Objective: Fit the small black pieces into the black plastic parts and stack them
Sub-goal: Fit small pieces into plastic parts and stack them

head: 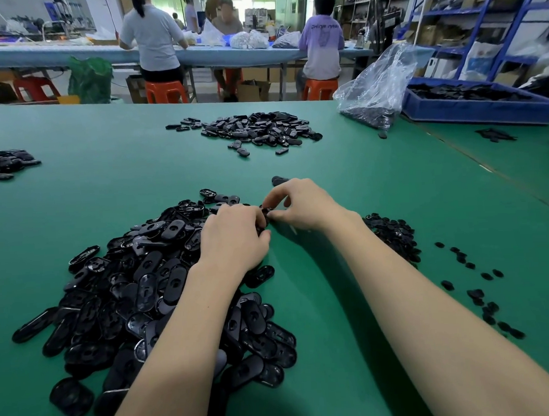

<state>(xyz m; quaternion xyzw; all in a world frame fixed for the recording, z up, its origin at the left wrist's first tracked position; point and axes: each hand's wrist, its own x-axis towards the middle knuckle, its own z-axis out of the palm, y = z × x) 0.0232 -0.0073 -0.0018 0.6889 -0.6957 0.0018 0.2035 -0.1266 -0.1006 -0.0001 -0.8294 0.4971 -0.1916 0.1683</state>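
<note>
Green counter (94, 215) in a busy workshop; the left hand (233, 238) curls around a black plastic part (265, 215) beside its heap (151, 292); the right hand (301, 206), directly right and touching, pinches what is probably a small black piece against it; long axis hidden.

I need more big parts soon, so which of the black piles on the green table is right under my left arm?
The big pile of oval black plastic parts, near-left; the other piles lie clear of that arm.
</note>
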